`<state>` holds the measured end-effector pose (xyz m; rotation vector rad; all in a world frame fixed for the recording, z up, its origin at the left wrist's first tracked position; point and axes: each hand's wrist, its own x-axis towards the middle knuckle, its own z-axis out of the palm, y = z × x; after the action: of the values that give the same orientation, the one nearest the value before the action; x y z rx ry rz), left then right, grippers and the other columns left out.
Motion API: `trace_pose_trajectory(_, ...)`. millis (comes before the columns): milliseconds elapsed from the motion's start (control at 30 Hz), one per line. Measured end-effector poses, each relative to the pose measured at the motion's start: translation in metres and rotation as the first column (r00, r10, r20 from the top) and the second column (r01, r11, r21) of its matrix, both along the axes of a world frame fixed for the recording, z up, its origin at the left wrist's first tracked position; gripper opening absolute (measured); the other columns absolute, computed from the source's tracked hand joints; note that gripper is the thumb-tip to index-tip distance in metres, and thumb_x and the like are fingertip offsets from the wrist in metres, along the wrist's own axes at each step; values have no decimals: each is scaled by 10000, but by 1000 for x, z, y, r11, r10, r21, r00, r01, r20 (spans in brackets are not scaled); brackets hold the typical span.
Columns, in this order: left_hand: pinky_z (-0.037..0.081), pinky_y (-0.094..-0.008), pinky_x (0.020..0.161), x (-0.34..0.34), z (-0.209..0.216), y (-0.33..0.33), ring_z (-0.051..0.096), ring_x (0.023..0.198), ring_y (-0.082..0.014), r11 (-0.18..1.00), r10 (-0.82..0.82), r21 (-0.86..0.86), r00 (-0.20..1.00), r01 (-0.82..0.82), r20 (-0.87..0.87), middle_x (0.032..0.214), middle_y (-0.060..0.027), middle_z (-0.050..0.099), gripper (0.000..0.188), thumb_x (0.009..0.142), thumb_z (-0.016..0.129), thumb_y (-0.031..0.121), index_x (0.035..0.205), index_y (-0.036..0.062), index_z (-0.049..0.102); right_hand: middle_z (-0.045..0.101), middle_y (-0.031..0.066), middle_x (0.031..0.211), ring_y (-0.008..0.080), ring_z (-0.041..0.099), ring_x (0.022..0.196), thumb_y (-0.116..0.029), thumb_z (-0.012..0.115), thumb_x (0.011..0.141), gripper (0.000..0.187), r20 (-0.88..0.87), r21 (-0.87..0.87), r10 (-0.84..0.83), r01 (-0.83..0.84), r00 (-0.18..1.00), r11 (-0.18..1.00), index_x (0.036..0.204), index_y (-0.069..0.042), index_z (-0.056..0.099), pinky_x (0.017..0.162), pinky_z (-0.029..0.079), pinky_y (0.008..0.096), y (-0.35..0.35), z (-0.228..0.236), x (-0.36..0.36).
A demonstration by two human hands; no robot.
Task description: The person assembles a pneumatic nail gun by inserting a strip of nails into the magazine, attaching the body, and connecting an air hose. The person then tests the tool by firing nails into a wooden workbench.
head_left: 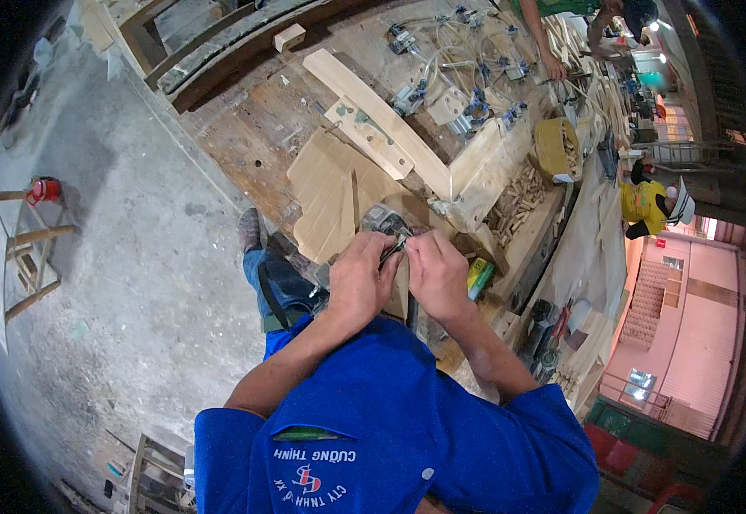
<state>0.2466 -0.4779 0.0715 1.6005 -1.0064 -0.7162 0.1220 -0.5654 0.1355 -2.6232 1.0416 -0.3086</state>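
Close in front of my body, my left hand (360, 278) and my right hand (437, 272) meet with fingers pinched together. Between them is a grey-and-black metal tool (384, 220); its kind is hard to make out, since the fingers cover much of it. Both hands grip its near end. Beyond it lies a brown cardboard sheet (321, 184) on the worn wooden bench. A long pale wood bar (377, 116) rests farther off, with a flat wood piece with holes (368, 137) beside it. To the right of my right hand sits a green-and-yellow packet (480, 276).
Several wooden dowels (518, 206) lie heaped at the right, near a yellow tub (553, 147). Clamps with hoses (471, 94) spread over the far bench. A co-worker's hand (553, 67) reaches in there. A red item (43, 190) sits on a wooden frame at left.
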Motion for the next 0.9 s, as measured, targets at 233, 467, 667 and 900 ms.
trace_pose_trajectory(233,573,-468,838,6,7,0,696,1003,-410,994,-94,67,995,91,41,1102,-184,695,353,893,770,121,1227,79,665,616,163,893,390,653,808,-28,677,928,59,55,-82,51,-46,997,996,982,-34,654,672,538,466,-3,-12,-6)
trace_pose_trajectory(467,557,-512,860,23,3,-4,693,1007,-431,970,-219,125,972,208,85,1102,-207,695,416,952,697,184,1359,136,628,627,155,909,385,652,815,-54,701,930,123,238,-101,62,-39,969,994,1047,-45,664,699,536,475,-12,-24,-4)
trace_pose_trajectory(667,546,-504,913,30,11,-14,693,1056,-442,952,-267,157,964,262,12,1141,-240,718,444,939,686,152,1379,118,633,684,158,988,356,688,890,-32,731,925,175,379,-77,-19,52,925,996,1090,-5,679,764,563,432,-17,-30,-1)
trace_pose_trajectory(900,582,-409,786,35,16,-30,759,835,-331,932,-289,232,957,280,4,1089,-207,770,466,935,733,183,1391,130,653,706,158,1030,357,715,922,-88,747,932,211,464,-17,-60,76,884,997,1130,-30,702,793,579,429,-26,-35,-5)
